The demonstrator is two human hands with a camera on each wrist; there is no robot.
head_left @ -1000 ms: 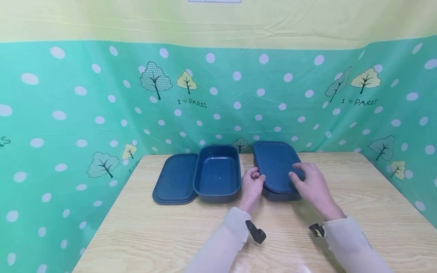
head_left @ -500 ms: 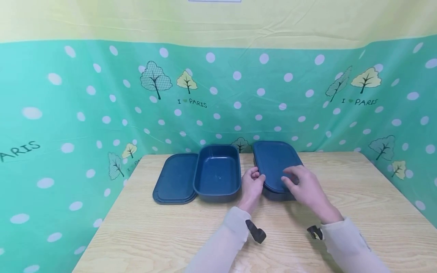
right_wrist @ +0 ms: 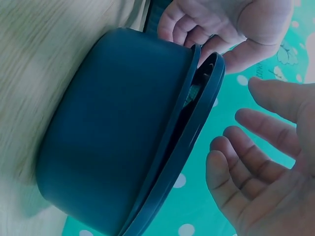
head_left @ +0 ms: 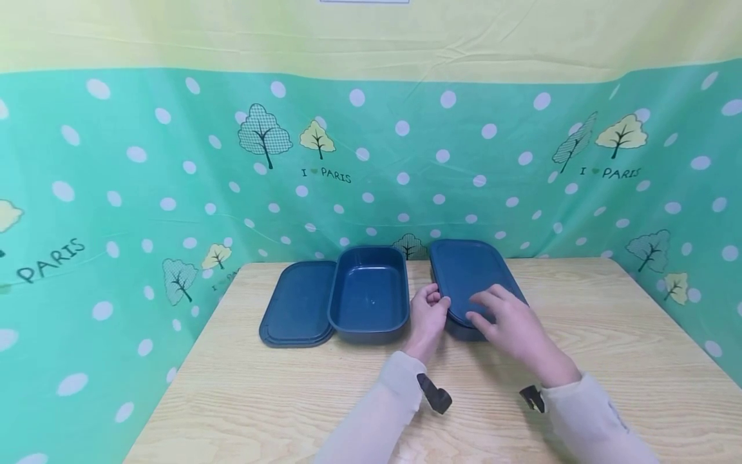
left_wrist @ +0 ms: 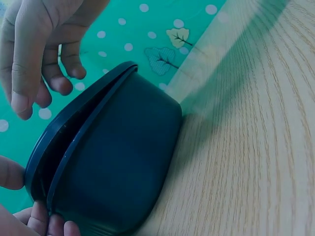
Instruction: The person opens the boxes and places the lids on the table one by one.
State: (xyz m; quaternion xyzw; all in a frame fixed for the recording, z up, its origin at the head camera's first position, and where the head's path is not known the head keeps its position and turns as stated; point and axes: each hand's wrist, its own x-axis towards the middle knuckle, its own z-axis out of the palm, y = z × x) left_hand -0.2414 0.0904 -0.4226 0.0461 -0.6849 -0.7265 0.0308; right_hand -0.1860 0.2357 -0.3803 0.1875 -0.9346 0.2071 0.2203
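My left hand (head_left: 426, 325) pinches the near left corner of a dark blue lid (head_left: 469, 270) lying on the right-hand food container (left_wrist: 118, 152). Its thumb (left_wrist: 11, 173) is on the lid's edge and its fingertips (left_wrist: 38, 216) are at the rim below. That corner sits raised, leaving a dark gap between lid and container; a small greenish patch shows inside it in the right wrist view. Over the lid's near part hovers my right hand (head_left: 510, 328), fingers loosely bent and apart from the lid, holding nothing.
Left of my left hand stands an uncovered dark blue container (head_left: 371, 296), with nothing inside. Beside it a second blue lid (head_left: 298, 303) lies flat on the wooden table (head_left: 278, 399). A green dotted curtain (head_left: 371, 161) hangs right behind the containers.
My right hand has slid left and slightly nearer along the lid, from its right edge toward the near left corner. My left hand keeps its pinch in place.
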